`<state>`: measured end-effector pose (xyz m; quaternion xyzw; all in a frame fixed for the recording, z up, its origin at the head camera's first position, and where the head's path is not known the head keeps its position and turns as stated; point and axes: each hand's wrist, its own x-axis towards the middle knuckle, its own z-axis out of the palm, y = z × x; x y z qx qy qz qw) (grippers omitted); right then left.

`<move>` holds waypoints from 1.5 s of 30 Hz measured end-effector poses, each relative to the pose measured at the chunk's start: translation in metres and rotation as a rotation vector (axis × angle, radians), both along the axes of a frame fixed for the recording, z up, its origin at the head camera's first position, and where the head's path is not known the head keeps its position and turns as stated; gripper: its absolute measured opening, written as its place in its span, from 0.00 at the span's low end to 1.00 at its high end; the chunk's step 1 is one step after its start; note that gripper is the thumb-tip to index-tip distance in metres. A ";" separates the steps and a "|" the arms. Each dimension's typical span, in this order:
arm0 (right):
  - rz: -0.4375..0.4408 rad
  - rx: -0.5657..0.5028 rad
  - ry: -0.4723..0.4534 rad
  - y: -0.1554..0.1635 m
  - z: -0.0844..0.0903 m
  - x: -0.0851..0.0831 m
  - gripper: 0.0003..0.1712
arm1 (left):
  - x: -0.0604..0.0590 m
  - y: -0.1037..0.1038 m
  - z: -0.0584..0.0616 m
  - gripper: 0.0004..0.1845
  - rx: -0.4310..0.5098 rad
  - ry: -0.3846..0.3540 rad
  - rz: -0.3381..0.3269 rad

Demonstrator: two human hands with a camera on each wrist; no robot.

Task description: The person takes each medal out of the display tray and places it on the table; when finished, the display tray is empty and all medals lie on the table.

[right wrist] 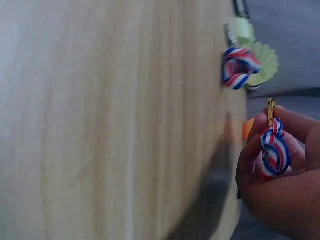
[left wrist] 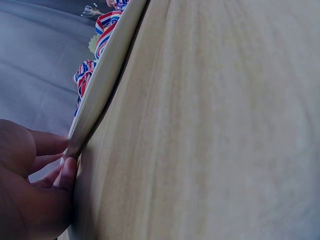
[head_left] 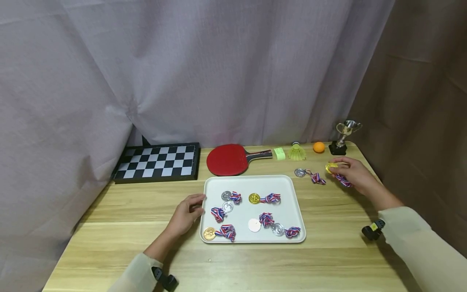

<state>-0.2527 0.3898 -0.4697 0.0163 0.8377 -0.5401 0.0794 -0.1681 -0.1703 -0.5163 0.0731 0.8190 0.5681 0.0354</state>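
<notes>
A gold medal on a knotted red, white and blue ribbon (head_left: 335,169) is pinched in the right hand (head_left: 354,175), lifted just above the far right of the pale wooden surface (head_left: 328,259). The right wrist view shows what the head view blurs: the ribbon bundle (right wrist: 274,152) lies across the curled fingers (right wrist: 260,165), with the medal's edge sticking up beside the thumb. A silver medal with the same striped ribbon (head_left: 308,174) lies on the surface just left of that hand. The left hand (head_left: 187,214) grips the left rim of the white rectangular plastic tray (head_left: 288,190); the left wrist view shows its fingertips (left wrist: 67,172) curled under the tray's edge (left wrist: 107,75). Six medals lie in the tray.
</notes>
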 end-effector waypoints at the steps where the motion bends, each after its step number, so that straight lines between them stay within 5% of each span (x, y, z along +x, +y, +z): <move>1: 0.005 0.048 0.023 0.002 -0.005 -0.003 0.27 | 0.000 0.000 0.000 0.24 -0.004 0.000 0.001; 19: 0.003 0.479 0.239 -0.001 -0.032 -0.021 0.16 | 0.002 0.001 0.002 0.24 -0.007 -0.009 0.004; 32: 0.021 0.526 0.211 -0.004 -0.031 -0.020 0.19 | 0.001 0.001 0.001 0.24 -0.022 0.002 0.003; 45: -0.027 0.448 0.190 -0.004 -0.019 -0.014 0.23 | 0.001 0.002 0.001 0.24 -0.023 -0.002 0.006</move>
